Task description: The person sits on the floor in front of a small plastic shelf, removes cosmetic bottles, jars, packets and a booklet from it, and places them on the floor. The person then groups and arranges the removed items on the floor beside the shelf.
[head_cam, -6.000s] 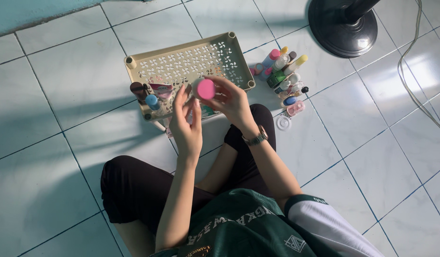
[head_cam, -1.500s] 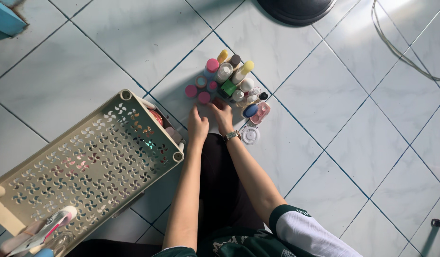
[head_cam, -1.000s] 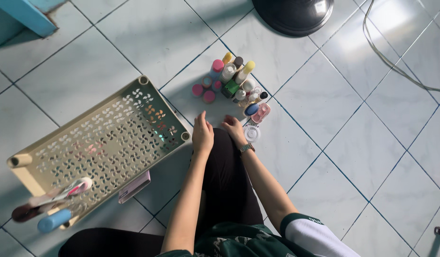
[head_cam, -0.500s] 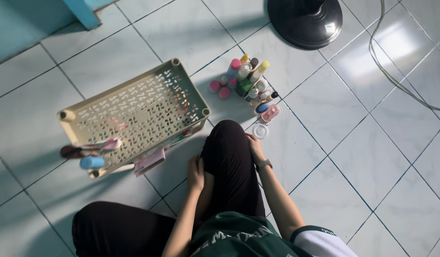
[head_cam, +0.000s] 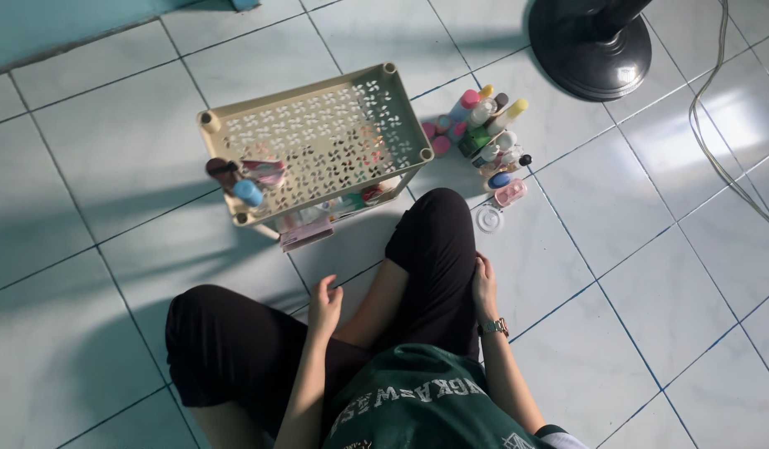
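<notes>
I sit cross-legged on a tiled floor in black trousers. My left hand [head_cam: 323,302] hangs loosely over my lap, fingers slightly curled and holding nothing. My right hand [head_cam: 484,280], with a wristwatch, rests flat against my right thigh, also holding nothing. In front of my knees stands a beige perforated plastic rack [head_cam: 318,141]. A few small bottles and tubes [head_cam: 239,179] lie on its near left corner. A cluster of small cosmetic bottles and jars [head_cam: 484,133] stands on the floor to the rack's right.
A black round fan base [head_cam: 590,46] stands at the far right, with a grey cable [head_cam: 717,125] trailing across the tiles. A round clear lid [head_cam: 489,219] lies near my right knee. A teal wall [head_cam: 60,25] runs along the far left.
Both hands pulled back from the bottle cluster to my lap and thigh. The view swung so the rack now sits straight ahead.
</notes>
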